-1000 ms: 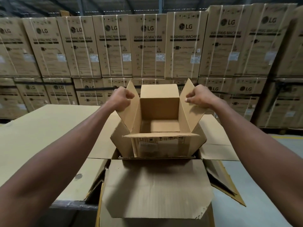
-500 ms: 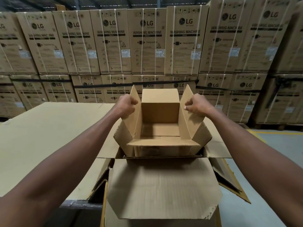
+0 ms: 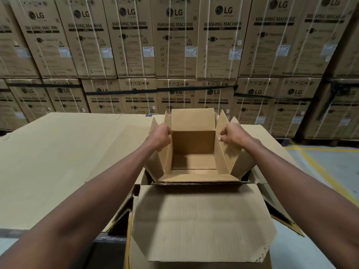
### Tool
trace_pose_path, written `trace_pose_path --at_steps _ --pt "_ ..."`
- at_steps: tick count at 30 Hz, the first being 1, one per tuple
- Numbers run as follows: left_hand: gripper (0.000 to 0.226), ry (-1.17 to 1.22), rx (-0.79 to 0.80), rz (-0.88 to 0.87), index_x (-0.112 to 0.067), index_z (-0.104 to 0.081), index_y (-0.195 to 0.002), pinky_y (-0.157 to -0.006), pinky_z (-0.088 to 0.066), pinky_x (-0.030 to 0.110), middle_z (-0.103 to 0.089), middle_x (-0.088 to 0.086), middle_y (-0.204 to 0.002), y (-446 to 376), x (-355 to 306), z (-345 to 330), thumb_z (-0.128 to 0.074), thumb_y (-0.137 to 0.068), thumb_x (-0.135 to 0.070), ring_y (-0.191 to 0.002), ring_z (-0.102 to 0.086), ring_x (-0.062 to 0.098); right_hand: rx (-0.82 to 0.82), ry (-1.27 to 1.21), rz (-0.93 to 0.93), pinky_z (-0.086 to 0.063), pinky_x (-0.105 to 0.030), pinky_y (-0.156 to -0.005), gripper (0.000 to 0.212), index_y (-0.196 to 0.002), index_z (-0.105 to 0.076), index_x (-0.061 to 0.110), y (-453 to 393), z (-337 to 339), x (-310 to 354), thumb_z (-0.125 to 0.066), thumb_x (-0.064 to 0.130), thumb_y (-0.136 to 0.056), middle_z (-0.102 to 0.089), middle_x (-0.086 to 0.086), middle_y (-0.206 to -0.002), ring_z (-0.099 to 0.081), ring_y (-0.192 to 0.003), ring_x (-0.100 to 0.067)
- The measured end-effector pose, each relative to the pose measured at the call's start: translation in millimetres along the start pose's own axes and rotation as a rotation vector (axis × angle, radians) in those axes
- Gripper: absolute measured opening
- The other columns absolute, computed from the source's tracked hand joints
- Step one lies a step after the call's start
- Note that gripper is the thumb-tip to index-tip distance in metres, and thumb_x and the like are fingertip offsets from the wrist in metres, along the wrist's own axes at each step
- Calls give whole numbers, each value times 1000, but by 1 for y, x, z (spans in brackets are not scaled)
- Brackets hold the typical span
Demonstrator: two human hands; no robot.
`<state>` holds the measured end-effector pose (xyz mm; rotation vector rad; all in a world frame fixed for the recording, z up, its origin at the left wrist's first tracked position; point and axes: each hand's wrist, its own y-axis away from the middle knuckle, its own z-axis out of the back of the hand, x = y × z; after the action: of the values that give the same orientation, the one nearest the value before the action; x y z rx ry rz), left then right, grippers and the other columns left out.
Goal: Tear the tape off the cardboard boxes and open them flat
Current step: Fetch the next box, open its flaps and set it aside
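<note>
small box [image 3: 193, 144] centre frame, mouth up | left hand [image 3: 160, 135] clenched on left flap [image 3: 162, 152], right hand [image 3: 232, 135] on right flap [image 3: 225, 152] | box held squarely between, both equally near

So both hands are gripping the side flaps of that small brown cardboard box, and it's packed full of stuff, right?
Not quite. The head view shows the small brown cardboard box empty, its bare bottom visible. The left hand and right hand do grip its side flaps.

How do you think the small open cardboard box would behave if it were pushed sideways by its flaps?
The small box looks empty, so it is probably light and would slide or tip easily. Its side flaps already bend where the left hand and right hand grip them, so they would likely fold first.
</note>
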<state>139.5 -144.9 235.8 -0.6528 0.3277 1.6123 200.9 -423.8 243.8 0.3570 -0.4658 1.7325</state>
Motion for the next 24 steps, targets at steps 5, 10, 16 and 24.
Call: trace_pose_path --at_steps 5,10,16,24 --pt "48 -14 25 16 -4 -60 -139 -52 -52 25 -62 13 -142 0 16 -22 -55 -95 14 -96 -72 26 29 -1 -27 -57 -38 -92 36 -125 -70 3 -3 -20 -10 -77 17 -92 -71 -15 -121 -70 -99 -26" --pt "50 -1 42 31 -7 -61 -138 -90 -62 37 -60 13 -145 -5 27 -38 -56 -93 15 -129 -62 28 49 -7 -56 -58 -43 -95 31 -121 -71 4 -3 -37 -21 -77 16 -93 -71 -15 -121 -70 -98 -27" --pt "46 -78 31 44 -5 -59 -140 -65 -60 29 -61 12 -144 -1 30 -46 -54 -97 10 -111 -70 28 63 -25 -98 -56 -42 -99 31 -124 -70 5 2 -54 -26 -74 14 -94 -70 -14 -123 -68 -107 -29" --pt "47 -152 44 63 -10 -62 -139 -59 -61 34 -66 8 -137 0 43 -55 -53 -97 8 -80 -70 18 58 -20 -128 -52 -38 -102 35 -126 -70 5 2 -60 -36 -75 16 -94 -70 -12 -126 -67 -113 -27"
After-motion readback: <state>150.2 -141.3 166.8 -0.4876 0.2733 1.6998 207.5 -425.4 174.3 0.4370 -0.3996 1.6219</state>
